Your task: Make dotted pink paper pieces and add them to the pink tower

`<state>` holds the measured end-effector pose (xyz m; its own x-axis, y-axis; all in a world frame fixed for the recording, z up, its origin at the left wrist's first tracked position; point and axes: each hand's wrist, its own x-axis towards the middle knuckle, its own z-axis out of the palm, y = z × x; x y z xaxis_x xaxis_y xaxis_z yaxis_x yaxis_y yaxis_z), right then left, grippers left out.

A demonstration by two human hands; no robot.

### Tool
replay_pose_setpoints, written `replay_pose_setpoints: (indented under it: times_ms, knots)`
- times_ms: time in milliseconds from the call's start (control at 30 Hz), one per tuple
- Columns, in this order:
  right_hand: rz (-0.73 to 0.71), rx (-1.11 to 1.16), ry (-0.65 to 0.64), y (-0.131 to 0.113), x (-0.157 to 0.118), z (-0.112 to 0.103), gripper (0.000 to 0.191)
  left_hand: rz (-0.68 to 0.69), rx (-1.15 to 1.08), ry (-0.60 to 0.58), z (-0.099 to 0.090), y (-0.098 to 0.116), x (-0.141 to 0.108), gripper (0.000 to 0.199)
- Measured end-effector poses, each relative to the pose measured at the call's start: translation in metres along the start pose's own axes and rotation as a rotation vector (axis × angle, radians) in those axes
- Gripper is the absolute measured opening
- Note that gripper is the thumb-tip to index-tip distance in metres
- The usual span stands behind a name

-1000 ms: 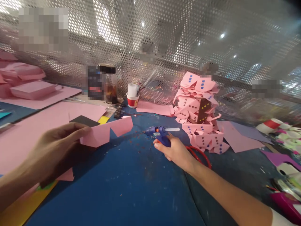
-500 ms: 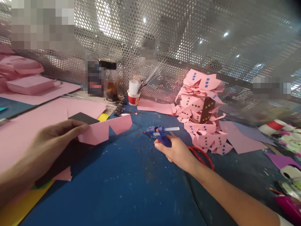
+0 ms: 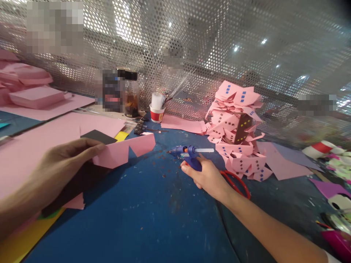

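Left hand (image 3: pixel 65 160), frame left, pinches pink paper strip (image 3: pixel 113 155) by one end, probably light, crease-prone, best edge-held; right hand (image 3: pixel 210 177), centre, wraps glue gun (image 3: pixel 182 150) by its grip.

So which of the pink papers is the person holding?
The notched piece, its left end pinched in the left hand. Neither hand grips the stacked dotted pieces or the large flat sheet; the right hand holds the glue gun.

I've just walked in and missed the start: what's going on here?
A person's left hand holds a notched pink paper piece. The right hand grips a blue glue gun, its nozzle pointing toward that piece but not touching it. A pile of pink cut paper stands farther back, to the right, on the blue table.
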<state>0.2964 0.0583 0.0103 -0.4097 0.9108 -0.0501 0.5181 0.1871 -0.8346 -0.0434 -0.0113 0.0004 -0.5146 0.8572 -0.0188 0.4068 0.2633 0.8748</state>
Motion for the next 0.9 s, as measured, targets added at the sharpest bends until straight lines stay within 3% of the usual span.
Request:
replay_pose_setpoints:
  times_ms: [100, 367, 733, 900]
  knots:
    - [0.001, 0.06, 0.018, -0.003, -0.002, 0.001, 0.028, -0.063, -0.011, -0.015, 0.001, 0.005, -0.003, 0.052]
    - [-0.041, 0.178, 0.033, -0.019, -0.014, 0.007, 0.029, -0.045, -0.025, -0.036, 0.002, 0.016, -0.011, 0.045]
    - [-0.065, 0.093, 0.047, -0.015, -0.028, 0.024, 0.036, 0.005, -0.301, -0.163, 0.009, 0.018, -0.02, 0.025]
    - [-0.113, 0.041, 0.043, -0.025, -0.032, 0.026, 0.031, 0.036, -0.299, -0.195, 0.009, 0.01, -0.018, 0.026]
